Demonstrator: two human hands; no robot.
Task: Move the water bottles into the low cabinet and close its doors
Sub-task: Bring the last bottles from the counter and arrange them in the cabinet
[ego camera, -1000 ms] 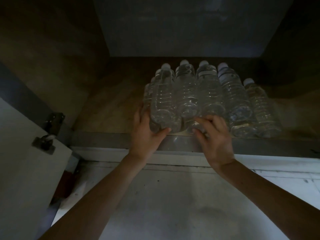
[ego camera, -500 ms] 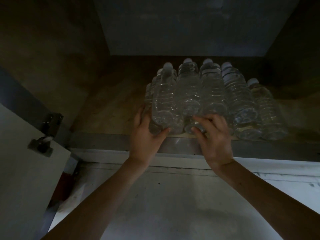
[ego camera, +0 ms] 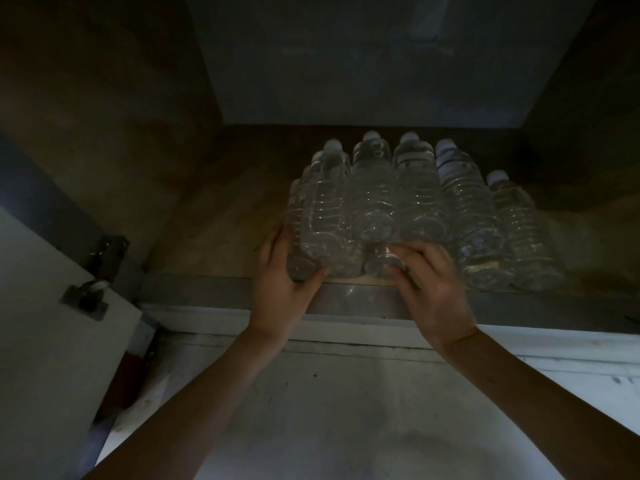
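Several clear water bottles (ego camera: 374,202) with white caps lie stacked on the floor of the dark low cabinet (ego camera: 214,237), bases toward me. My left hand (ego camera: 280,289) cups the base and left side of the leftmost stacked bottles. My right hand (ego camera: 433,289) presses its fingers on the bases of the middle bottles. Two more bottles (ego camera: 502,237) lie to the right, untouched.
The cabinet's white left door (ego camera: 45,341) stands open at the left, with a metal hinge (ego camera: 93,282). A grey sill (ego camera: 346,299) runs along the cabinet front. Pale floor (ego camera: 329,410) lies below my arms. Bare cabinet floor lies left of the bottles.
The bottle stack has slid slightly farther into the cabinet under both hands. My right fingers have curled more onto the bottle bases.
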